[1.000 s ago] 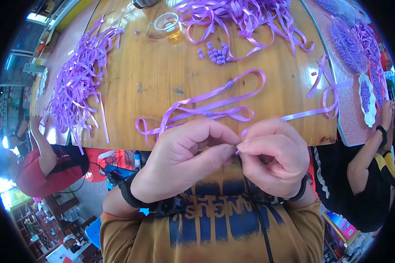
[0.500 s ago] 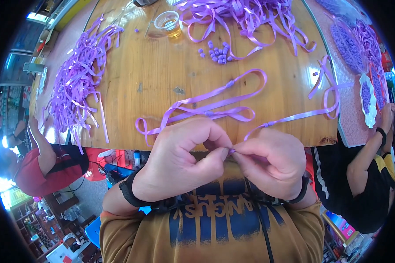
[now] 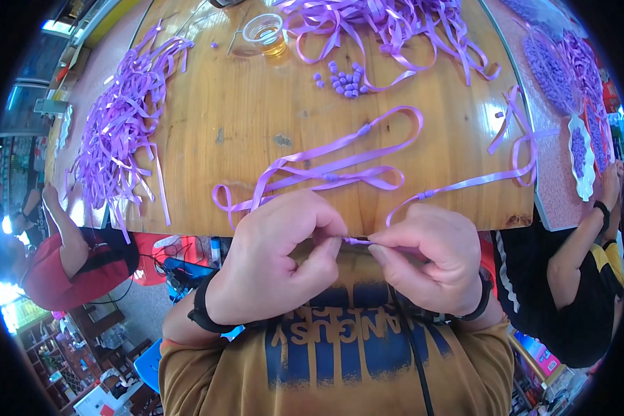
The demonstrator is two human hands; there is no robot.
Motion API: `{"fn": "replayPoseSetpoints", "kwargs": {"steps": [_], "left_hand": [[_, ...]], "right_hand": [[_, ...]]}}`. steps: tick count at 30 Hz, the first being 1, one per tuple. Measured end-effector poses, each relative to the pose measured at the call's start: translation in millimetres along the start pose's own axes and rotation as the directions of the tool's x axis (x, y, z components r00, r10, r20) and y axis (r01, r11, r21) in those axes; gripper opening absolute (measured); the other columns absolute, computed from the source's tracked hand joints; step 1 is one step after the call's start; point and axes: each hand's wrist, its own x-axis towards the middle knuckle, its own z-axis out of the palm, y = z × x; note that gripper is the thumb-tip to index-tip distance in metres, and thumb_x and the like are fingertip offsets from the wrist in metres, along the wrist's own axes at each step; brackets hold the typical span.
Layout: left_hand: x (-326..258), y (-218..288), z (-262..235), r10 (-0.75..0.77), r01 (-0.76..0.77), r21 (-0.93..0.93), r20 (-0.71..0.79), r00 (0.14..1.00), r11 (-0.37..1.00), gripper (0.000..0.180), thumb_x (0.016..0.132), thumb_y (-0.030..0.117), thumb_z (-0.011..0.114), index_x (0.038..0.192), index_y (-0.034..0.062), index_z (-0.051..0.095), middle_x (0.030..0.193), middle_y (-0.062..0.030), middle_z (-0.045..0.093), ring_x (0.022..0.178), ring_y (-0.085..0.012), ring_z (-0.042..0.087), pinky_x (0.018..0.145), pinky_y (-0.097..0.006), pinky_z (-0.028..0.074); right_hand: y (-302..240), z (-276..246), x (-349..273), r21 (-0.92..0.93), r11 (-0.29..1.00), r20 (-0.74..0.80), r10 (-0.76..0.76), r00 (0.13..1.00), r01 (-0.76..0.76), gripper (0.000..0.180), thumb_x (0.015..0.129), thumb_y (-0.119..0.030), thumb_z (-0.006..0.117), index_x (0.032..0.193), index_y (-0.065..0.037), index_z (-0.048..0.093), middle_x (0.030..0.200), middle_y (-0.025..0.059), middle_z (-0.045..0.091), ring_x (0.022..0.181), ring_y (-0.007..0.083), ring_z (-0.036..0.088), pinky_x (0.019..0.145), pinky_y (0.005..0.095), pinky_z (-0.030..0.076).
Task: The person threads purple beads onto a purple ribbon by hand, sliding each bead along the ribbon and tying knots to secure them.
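Between my two hands a short stretch of purple ribbon (image 3: 359,242) runs level, just off the table's near edge. My left hand (image 3: 284,246) pinches its left end between thumb and forefinger; a small thicker purple piece shows by those fingertips, too small to make out. My right hand (image 3: 433,253) pinches the ribbon's other end, with the other fingers curled in. Beyond the left hand a looped purple ribbon (image 3: 340,147) lies on the wooden table, with small beads threaded on it. Another ribbon with a bead (image 3: 426,195) trails from beside my right hand toward the right edge.
Loose purple beads (image 3: 348,80) lie in a cluster farther back, near a clear cup (image 3: 265,35) of amber liquid. Ribbon heaps lie at the left (image 3: 128,118) and far side (image 3: 388,21). A white dish (image 3: 579,158) of beads stands at right; other people sit on both sides.
My hands have drawn apart, the left shifting leftward and the right slightly rightward. More of the purple ribbon now shows between the fingertips.
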Motion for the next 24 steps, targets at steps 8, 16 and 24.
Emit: {"fn": "replayPoseSetpoints", "kwargs": {"steps": [8, 16, 24], "left_hand": [[2.1, 0.1, 3.2, 0.28, -0.296, 0.306, 0.096, 0.955, 0.905, 0.016, 0.061, -0.001, 0.051, 0.074, 0.0029, 0.057, 0.067, -0.009, 0.055, 0.064, -0.0271, 0.053, 0.065, -0.035, 0.041], [-18.5, -4.3, -30.1, -0.191, 0.142, -0.18, -0.293, 0.937, 0.973, 0.018, 0.069, 0.0, 0.042, 0.079, -0.0019, 0.057, 0.067, -0.0051, 0.054, 0.059, -0.0107, 0.049, 0.057, -0.025, 0.038], [-36.6, -33.3, -63.8, -0.235, 0.269, -0.028, -0.583, 0.778, 0.963, 0.016, 0.079, 0.003, 0.041, 0.081, -0.0036, 0.056, 0.066, -0.0017, 0.048, 0.06, -0.0061, 0.042, 0.054, -0.02, 0.033]], "right_hand": [[0.8, 5.2, -2.4, -0.022, 0.997, 0.047, -0.079, 0.996, 0.08, 0.013, 0.068, -0.001, 0.066, 0.079, -0.005, 0.062, 0.057, 0.0062, 0.051, 0.047, 0.0199, 0.049, 0.043, 0.0295, 0.034], [0.1, -25.9, -5.2, 0.025, 0.97, 0.112, 0.238, 0.965, -0.242, 0.016, 0.073, -0.004, 0.066, 0.089, -0.001, 0.063, 0.067, 0.0048, 0.053, 0.057, 0.0135, 0.05, 0.051, 0.0253, 0.036], [8.1, -44.5, -15.8, 0.246, 0.884, 0.14, 0.375, 0.917, -0.399, 0.016, 0.08, -0.003, 0.06, 0.094, 0.003, 0.061, 0.077, 0.005, 0.055, 0.065, 0.0088, 0.05, 0.058, 0.0209, 0.039]]}}
